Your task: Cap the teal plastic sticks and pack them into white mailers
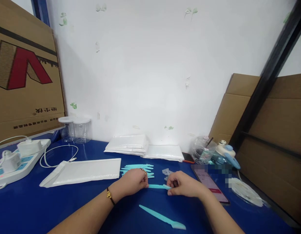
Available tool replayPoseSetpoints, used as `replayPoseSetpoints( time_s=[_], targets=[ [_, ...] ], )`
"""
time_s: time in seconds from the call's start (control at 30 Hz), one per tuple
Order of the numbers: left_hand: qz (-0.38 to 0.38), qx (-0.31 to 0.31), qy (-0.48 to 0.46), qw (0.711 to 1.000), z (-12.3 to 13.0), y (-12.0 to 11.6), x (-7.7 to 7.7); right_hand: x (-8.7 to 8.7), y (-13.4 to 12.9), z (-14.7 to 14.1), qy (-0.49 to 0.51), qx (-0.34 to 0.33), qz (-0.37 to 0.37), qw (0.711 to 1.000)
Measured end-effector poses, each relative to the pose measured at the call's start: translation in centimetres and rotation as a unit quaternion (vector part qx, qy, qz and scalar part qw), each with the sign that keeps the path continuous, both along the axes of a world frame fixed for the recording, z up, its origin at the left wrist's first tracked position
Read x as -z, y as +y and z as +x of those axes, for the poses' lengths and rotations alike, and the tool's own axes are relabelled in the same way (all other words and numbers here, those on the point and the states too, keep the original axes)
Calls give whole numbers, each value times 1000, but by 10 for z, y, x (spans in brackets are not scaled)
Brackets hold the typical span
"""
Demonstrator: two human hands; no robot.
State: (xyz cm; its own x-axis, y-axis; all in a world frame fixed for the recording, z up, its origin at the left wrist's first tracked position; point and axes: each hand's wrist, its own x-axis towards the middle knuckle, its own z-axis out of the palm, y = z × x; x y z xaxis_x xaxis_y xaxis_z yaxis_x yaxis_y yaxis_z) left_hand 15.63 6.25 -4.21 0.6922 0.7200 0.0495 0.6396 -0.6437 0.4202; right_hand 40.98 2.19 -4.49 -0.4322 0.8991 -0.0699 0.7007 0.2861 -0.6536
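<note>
Turquoise tool gripped at both ends

At far left on the blue surface, a white power strip carries plugged-in chargers, and a white cable loops beside it. Two clear lidded jars stand by the wall. Next, a white padded envelope lies flat, with an envelope stack farther back. A turquoise pile sits just beyond the left hand, which pinches the tool's narrow end. The tool spans the gap between the hands; a loose turquoise piece lies nearer the front. Small translucent pieces rest behind the right hand, its thumb and fingers closed on the wide end. A phone lies to its right.
</note>
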Motion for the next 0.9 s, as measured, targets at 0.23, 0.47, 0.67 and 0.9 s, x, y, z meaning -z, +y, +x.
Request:
replayPoseSetpoints(
  time_s=[0.23,0.47,0.67,0.9],
  targets=[
    [69,-46,-3,997,-15,22,1,4,10,8,26,73,59,995],
    [44,-48,-49,997,-18,13,-12,-2,14,13,-10,179,165,970],
    [-49,148,7,988,6,-25,-8,-9,8,7,-4,148,161,976],
    [-14,83,-7,996,4,-12,3,-18,-2,-1,37,71,57,995]
  ],
)
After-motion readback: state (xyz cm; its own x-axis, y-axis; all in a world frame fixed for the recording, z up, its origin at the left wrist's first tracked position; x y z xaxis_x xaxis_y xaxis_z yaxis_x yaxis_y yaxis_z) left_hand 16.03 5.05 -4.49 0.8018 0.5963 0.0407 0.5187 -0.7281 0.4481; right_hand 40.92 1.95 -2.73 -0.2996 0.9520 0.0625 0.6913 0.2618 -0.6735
